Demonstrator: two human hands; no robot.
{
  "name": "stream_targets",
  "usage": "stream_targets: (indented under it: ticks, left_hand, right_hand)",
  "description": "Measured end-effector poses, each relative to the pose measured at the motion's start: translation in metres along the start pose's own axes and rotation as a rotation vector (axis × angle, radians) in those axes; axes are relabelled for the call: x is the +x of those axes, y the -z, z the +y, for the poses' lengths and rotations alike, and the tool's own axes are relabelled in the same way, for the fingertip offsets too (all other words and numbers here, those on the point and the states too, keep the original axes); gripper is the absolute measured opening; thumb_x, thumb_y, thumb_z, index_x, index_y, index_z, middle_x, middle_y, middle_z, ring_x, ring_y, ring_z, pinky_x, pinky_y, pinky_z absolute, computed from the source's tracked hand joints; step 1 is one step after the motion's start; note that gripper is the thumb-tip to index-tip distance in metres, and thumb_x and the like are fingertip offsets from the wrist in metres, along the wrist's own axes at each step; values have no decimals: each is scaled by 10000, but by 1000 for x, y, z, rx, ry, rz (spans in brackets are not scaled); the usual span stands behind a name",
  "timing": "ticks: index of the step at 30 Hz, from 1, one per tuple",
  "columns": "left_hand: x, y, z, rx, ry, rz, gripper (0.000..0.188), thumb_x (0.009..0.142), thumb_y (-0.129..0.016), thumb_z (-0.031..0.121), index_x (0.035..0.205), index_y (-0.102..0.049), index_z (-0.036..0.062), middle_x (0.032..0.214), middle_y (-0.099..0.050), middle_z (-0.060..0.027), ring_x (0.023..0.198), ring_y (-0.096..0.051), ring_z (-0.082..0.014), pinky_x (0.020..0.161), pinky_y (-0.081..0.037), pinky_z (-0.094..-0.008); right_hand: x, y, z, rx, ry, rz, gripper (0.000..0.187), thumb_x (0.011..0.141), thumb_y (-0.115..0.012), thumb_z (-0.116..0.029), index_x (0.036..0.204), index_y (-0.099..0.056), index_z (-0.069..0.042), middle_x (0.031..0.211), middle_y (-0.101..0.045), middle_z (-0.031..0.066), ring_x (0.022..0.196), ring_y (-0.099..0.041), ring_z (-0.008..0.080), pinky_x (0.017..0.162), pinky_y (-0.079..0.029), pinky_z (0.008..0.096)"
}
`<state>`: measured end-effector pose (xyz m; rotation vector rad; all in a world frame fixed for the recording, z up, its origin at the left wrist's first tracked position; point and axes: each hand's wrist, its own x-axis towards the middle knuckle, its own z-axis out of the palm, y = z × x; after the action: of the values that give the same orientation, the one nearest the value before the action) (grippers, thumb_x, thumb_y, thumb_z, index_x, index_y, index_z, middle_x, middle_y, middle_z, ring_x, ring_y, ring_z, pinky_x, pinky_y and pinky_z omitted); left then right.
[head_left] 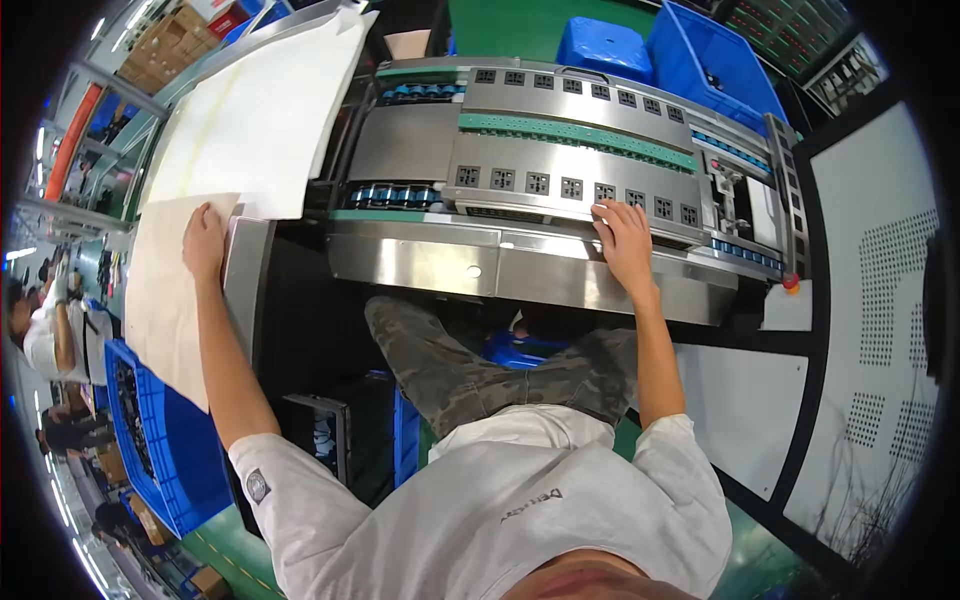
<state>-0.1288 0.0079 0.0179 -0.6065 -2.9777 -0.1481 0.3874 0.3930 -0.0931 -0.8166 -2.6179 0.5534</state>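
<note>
You are seated at a stainless steel bench (420,262) that carries a conveyor machine, looking down over your own white shirt and camouflage trousers. Your left hand (204,240) lies flat on a large cream sheet (165,300) at the left end of the bench; the fingers are spread and press down on the sheet's upper corner rather than pinching it, so the sheet lies directly under that grip and hangs down past the bench edge toward a blue crate (160,450) on the floor. A second, larger cream sheet (260,120) lies just beyond it, further from you, its near edge touching or overlapping the first. Your right hand (622,235) reaches forward with fingers extended and loosely spread, the fingertips resting on a grey metal strip (570,185) studded with a row of small dark square sockets; the strip lies under the fingertips, not clasped. A green belt (575,132) runs behind that strip, and more blue crates (715,60) stand beyond the machine. Another person works at the far left.
</note>
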Motion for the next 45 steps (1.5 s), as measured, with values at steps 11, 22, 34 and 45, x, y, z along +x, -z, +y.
stream_targets:
  ticks: [11,22,34,45]
  left_hand:
    - [-42,46,-56,279,67,85,375,893,-417,310,1147,-594,97,1162,-592,-101,1077,-539,-300,905,-425,-383]
    - [0,32,231,-311,-790,518,176,766,-571,68,929,-639,65,945,-636,-93,906,-593,-269,780,-479,-360]
    - [-137,-106,244,-661,-871,-312,171,771,-543,120,896,-649,72,905,-654,-121,831,-626,-306,729,-505,-381]
    - [-123,-217,203,-410,-583,-1147,331,855,-505,260,1115,-587,73,1082,-627,-138,993,-599,-329,862,-471,-388]
  right_hand:
    - [-2,-17,20,-121,-58,47,270,896,-517,-184,1147,-596,-125,1302,-512,73,1260,-408,269,1065,-227,476]
    - [-111,65,79,-449,-406,213,337,892,-503,-146,1225,-553,-128,1326,-494,83,1270,-394,289,1050,-243,455]
    - [-345,196,44,-913,-829,411,370,852,-508,-98,1218,-559,-77,1280,-515,179,1207,-454,350,992,-340,456]
    - [-429,204,13,-948,-1148,515,330,834,-486,-51,1148,-568,10,1226,-529,218,1157,-476,372,994,-357,442]
